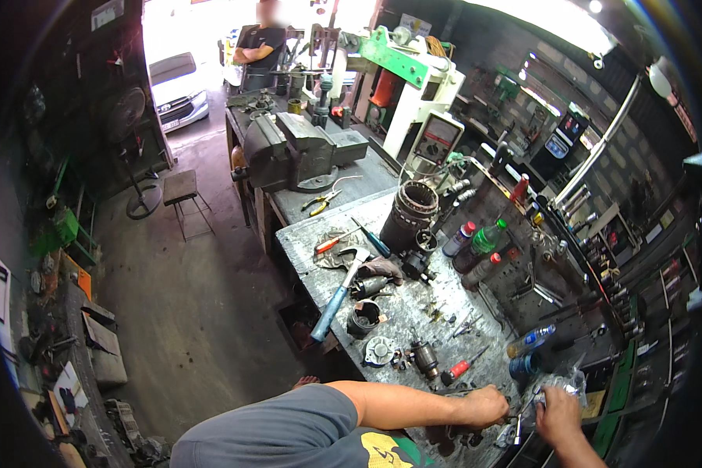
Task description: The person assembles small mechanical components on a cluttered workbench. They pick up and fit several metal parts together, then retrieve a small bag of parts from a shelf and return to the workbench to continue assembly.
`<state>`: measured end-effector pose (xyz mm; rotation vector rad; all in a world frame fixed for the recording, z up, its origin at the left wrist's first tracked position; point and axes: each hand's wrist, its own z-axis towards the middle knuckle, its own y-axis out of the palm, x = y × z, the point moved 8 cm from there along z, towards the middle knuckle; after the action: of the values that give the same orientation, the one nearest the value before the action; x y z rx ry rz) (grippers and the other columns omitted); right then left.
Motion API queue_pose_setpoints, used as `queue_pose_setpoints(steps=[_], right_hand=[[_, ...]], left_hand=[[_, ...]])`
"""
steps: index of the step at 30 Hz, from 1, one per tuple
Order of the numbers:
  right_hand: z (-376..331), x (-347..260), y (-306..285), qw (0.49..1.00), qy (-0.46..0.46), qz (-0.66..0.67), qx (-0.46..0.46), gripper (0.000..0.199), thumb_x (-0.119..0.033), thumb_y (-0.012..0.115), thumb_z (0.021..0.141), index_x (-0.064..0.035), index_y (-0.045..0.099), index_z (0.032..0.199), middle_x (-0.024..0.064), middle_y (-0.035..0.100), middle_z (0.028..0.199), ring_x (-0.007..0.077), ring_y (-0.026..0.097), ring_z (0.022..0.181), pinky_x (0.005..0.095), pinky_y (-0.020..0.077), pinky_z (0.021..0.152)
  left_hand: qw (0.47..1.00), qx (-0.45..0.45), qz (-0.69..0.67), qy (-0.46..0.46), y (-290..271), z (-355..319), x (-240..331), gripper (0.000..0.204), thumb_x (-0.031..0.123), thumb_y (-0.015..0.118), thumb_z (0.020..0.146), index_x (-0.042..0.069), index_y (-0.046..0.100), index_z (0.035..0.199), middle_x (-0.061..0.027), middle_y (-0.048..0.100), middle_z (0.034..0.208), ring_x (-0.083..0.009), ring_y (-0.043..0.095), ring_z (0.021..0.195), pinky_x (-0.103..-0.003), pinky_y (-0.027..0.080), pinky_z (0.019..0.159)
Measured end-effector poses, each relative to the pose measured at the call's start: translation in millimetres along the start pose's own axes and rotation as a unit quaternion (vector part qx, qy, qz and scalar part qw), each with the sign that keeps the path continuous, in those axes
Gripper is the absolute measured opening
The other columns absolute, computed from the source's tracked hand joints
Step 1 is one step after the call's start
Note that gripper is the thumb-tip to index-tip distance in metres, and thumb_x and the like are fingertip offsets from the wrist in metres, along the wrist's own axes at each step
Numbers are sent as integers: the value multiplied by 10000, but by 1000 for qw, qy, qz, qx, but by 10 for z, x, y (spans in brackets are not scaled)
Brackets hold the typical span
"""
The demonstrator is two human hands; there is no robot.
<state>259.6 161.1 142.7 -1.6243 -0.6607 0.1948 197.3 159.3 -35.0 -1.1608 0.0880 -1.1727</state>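
At the near right of the metal-topped bench, my left hand [487, 407] is closed, its fingertips curled round something hidden beneath them. My right hand [558, 417] is beside it, fingers bent and closed on something I cannot make out. Between the two hands shows a slim shiny metal tool [518, 430], its kind unclear. A crumpled clear plastic bag [576, 381] lies just past my right hand. Farther along are a red-handled screwdriver [464, 365], a dark cylindrical motor armature [425, 359] and a round silver end cover [379, 351].
A blue-handled claw hammer [340, 295] lies at the bench's left edge. Several bottles, one green-capped [487, 236], stand by a dark cylindrical housing [410, 214]. Beyond are a large vise [296, 152] and pliers [321, 203]. A stool [181, 187] stands left; a person [264, 47] stands far back.
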Motion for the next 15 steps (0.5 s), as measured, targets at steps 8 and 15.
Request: queue_pose_setpoints(steps=[8,15], right_hand=[[45,127,600,989,98,61,-96,375,-355,779,1010,-2,840,901,234,791,802,405,792,768,547,608,846],[-33,-133,-75,986,-124,-42,103,290,-321,768,981,-97,846,1148,173,813,1246,356,768,1165,528,548,1071]], left_hand=[[998,-59,13,-30,-65,-16,24,331,376,754,975,71,826,872,-142,818,893,-331,803,909,-482,572,880],[999,-45,-10,-11,47,8,-13,281,347,758,961,82,830,901,-136,809,878,-340,796,889,-486,571,863]])
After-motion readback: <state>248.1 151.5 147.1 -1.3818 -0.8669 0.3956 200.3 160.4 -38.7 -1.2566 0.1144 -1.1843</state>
